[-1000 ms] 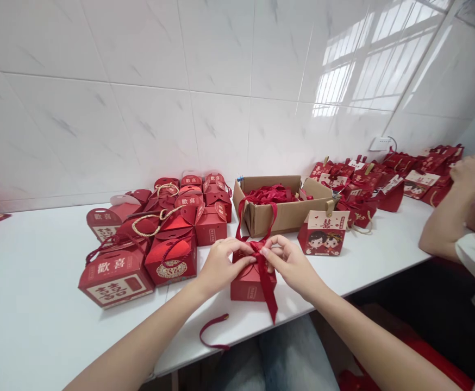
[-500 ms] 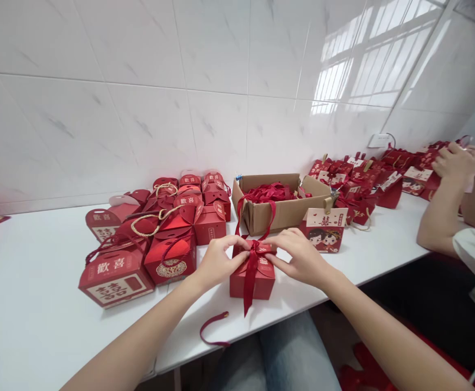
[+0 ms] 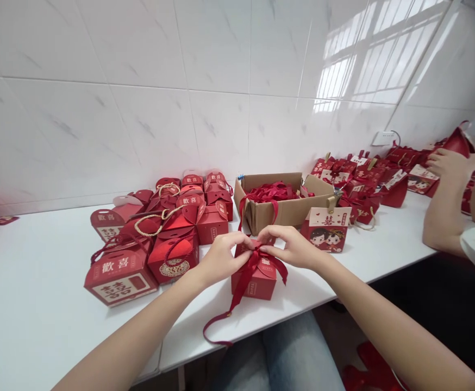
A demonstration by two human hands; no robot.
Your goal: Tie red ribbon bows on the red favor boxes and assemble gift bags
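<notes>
A small red gift box [image 3: 257,285] stands in front of me near the table edge. Across its top lies a dark red ribbon [image 3: 243,282], knotted or looped at the middle, with ends hanging over the front and right side. My left hand [image 3: 225,258] pinches the ribbon at the knot from the left. From the right, my right hand [image 3: 288,247] grips it at the same spot, fingertips nearly meeting the left ones. Ribbon loops rise behind the hands. A loose narrow red strip [image 3: 211,328] lies on the table in front, its upper end by the ribbon's tail.
Several red boxes [image 3: 119,277] with cord handles are grouped at the left. Behind my hands is a cardboard box [image 3: 276,213] of red ribbons. One box with cartoon figures [image 3: 327,236] stands to its right, before many more. A co-worker's hands [image 3: 451,163] handle a red box at far right.
The ribbon tails have spread: one now slants left down the box front, another hangs to the right. My right hand has shifted closer to my left. The co-worker now holds up a red box.
</notes>
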